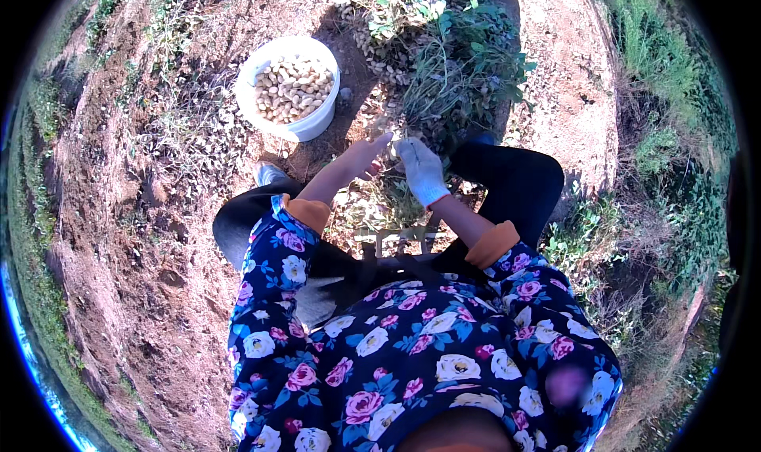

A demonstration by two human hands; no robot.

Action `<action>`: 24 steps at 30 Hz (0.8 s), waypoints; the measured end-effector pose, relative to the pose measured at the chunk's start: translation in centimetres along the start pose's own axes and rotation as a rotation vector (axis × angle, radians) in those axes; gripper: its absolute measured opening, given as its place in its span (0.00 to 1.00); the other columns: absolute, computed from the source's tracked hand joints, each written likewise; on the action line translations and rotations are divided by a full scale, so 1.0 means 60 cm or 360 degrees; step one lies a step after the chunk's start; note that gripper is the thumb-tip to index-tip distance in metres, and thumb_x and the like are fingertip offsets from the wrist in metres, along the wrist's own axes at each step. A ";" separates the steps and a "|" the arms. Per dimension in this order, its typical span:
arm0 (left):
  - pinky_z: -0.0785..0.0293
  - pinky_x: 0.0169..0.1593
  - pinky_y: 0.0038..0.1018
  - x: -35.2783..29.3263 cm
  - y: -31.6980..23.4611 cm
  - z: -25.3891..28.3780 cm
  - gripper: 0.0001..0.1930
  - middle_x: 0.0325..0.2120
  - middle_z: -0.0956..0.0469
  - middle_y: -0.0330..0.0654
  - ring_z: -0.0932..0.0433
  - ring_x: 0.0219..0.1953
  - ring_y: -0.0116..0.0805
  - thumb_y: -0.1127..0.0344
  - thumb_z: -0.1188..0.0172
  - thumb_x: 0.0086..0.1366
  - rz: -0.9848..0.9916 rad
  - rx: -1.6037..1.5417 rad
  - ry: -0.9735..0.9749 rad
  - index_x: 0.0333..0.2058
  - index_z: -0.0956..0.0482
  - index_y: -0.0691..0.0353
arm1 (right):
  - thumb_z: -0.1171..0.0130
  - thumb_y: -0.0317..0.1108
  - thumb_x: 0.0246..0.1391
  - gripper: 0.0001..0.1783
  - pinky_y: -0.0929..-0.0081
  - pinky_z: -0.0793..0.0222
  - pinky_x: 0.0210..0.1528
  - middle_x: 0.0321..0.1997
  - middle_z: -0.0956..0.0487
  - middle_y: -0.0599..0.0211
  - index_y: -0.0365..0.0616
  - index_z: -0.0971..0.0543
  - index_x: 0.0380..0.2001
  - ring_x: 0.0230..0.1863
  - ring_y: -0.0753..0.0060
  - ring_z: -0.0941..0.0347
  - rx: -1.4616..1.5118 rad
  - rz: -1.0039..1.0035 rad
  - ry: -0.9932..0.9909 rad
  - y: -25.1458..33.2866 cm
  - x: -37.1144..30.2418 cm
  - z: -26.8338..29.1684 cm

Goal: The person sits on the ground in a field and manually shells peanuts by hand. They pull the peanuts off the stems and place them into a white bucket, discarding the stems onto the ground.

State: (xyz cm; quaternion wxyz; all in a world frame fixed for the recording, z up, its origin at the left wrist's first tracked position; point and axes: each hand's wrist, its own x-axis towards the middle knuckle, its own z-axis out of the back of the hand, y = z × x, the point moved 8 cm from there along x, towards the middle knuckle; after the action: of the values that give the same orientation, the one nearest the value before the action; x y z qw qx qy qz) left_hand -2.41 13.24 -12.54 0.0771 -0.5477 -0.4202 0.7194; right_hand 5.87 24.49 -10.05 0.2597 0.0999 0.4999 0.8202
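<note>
- On bare soil, one white bucket (289, 87) holds peanut pods.
- Bare left hand (366, 156) and gloved right hand (421, 169) both grip one uprooted peanut plant (460, 64).

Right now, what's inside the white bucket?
The white bucket holds pale peanut pods, heaped close to its rim. Only the top layer shows; whatever lies beneath, and the bucket's bottom, is covered.

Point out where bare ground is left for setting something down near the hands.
Bare reddish soil lies left of the white bucket and left knee, and a pale strip right of the plant pile. It is crowded between the bare left hand and gloved right hand, amid stems and pods.
</note>
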 end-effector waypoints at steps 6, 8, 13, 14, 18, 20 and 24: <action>0.26 0.23 0.25 0.019 0.056 -0.006 0.10 0.28 0.24 0.40 0.22 0.26 0.33 0.63 0.50 0.62 -0.0494 -0.1337 -0.0195 0.39 0.32 0.61 | 0.55 0.49 0.55 0.18 0.55 0.35 0.34 0.28 0.25 0.53 0.44 0.30 0.32 0.32 0.49 0.28 -0.0542 0.0637 0.0610 0.110 -0.130 -0.058; 0.30 0.15 0.22 0.011 0.081 0.023 0.06 0.26 0.26 0.37 0.22 0.21 0.33 0.67 0.52 0.61 -0.0669 -0.1271 -0.0243 0.37 0.36 0.58 | 0.54 0.54 0.53 0.22 0.56 0.34 0.33 0.26 0.24 0.57 0.45 0.29 0.32 0.29 0.51 0.27 -0.0855 0.0730 0.0918 0.174 -0.140 -0.029; 0.43 0.12 0.17 -0.101 0.003 0.071 0.05 0.23 0.24 0.44 0.29 0.12 0.25 0.70 0.45 0.56 -0.0737 -0.0868 -0.0276 0.26 0.26 0.67 | 0.41 0.62 0.38 0.40 0.60 0.37 0.51 0.48 0.29 0.56 0.46 0.33 0.50 0.49 0.50 0.32 -0.0898 0.1260 -0.0398 0.254 -0.089 0.113; 0.40 0.14 0.18 -0.126 -0.025 0.065 0.07 0.24 0.24 0.46 0.30 0.13 0.26 0.70 0.44 0.57 -0.0606 -0.0715 -0.0176 0.22 0.26 0.67 | 0.40 0.62 0.36 0.46 0.60 0.40 0.55 0.53 0.32 0.53 0.45 0.36 0.54 0.53 0.49 0.35 -0.1069 0.1066 -0.0400 0.228 -0.065 0.121; 0.26 0.41 0.32 -0.182 -0.063 0.065 0.17 0.31 0.27 0.42 0.25 0.33 0.35 0.70 0.47 0.57 -0.0755 -0.1022 -0.0145 0.46 0.35 0.66 | 0.42 0.69 0.32 0.62 0.64 0.43 0.57 0.55 0.37 0.37 0.33 0.51 0.60 0.57 0.47 0.39 -0.0356 -0.0029 0.1062 0.170 -0.079 0.018; 0.28 0.45 0.33 -0.173 -0.060 0.077 0.26 0.41 0.30 0.46 0.28 0.42 0.39 0.72 0.51 0.53 -0.0758 -0.1016 -0.0198 0.52 0.42 0.64 | 0.41 0.66 0.34 0.60 0.65 0.43 0.56 0.52 0.34 0.37 0.29 0.51 0.59 0.55 0.48 0.37 -0.0270 -0.0167 0.0881 0.153 -0.084 -0.020; 0.28 0.48 0.34 -0.186 -0.073 0.072 0.33 0.48 0.33 0.50 0.31 0.50 0.41 0.66 0.41 0.52 -0.0721 -0.0758 -0.0225 0.55 0.46 0.64 | 0.45 0.63 0.39 0.53 0.63 0.34 0.47 0.42 0.28 0.38 0.27 0.47 0.55 0.46 0.47 0.30 -0.0306 -0.0083 0.0797 0.156 -0.100 -0.035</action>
State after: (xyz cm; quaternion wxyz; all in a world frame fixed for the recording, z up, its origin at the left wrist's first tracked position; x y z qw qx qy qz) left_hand -3.29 7.39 -1.27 0.0756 -0.3918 -0.6918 0.6018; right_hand 7.02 16.32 -2.31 0.1572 -0.1441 0.4709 0.8560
